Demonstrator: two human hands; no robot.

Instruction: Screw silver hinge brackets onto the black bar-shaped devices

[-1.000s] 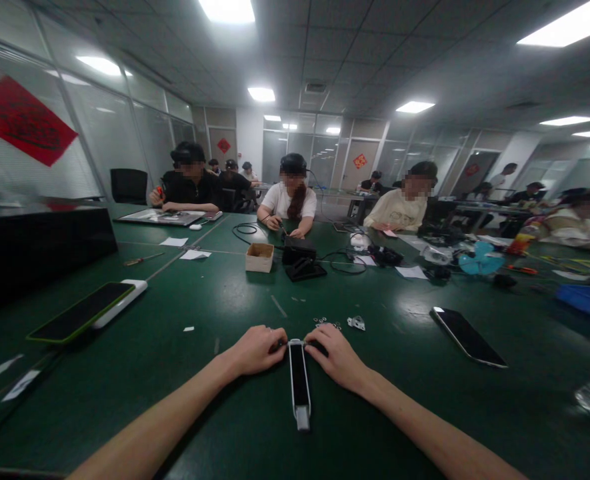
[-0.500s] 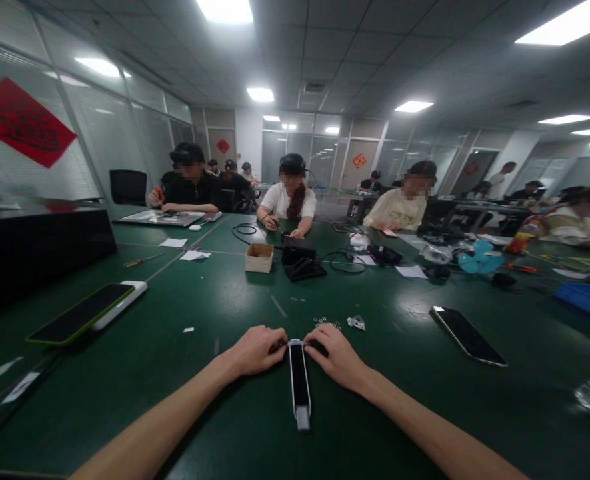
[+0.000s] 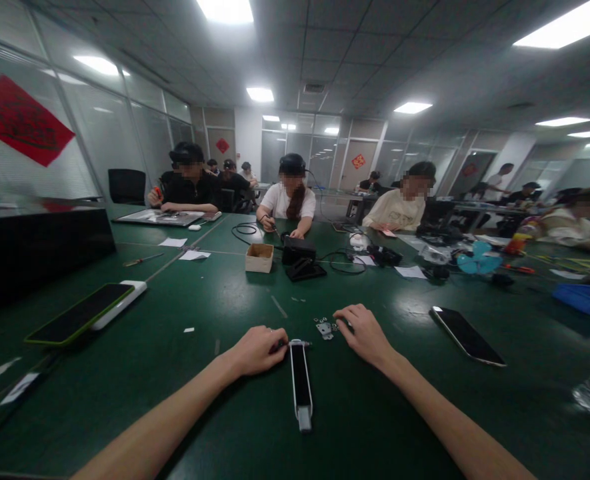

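A long, narrow white-framed piece with a black middle (image 3: 301, 380) lies on the green table, its grey tab (image 3: 305, 419) towards me. A thin metal bolt (image 3: 305, 344) crosses its far end and sticks out on the right. My left hand (image 3: 261, 351) is closed at the bolt's left end, the fingers hiding that end; something dark shows between them. My right hand (image 3: 367, 335) is a little further right, resting on the table with thumb and forefinger apart. Just left of its fingertips lie a small metal bracket (image 3: 325, 329) and several small nuts (image 3: 317, 320).
A phone (image 3: 467, 337) lies on the right, and a green-edged phone (image 3: 82, 312) leans on a white block at left. Ahead stand an open cardboard box (image 3: 259, 258) and a black box (image 3: 299, 250) with cables. People sit across the table; a screwdriver (image 3: 143, 260) lies left.
My right hand has left the bolt's right end and moved right and away from me. The metal bracket has shifted left, beside the nuts. My left hand has stayed in place.
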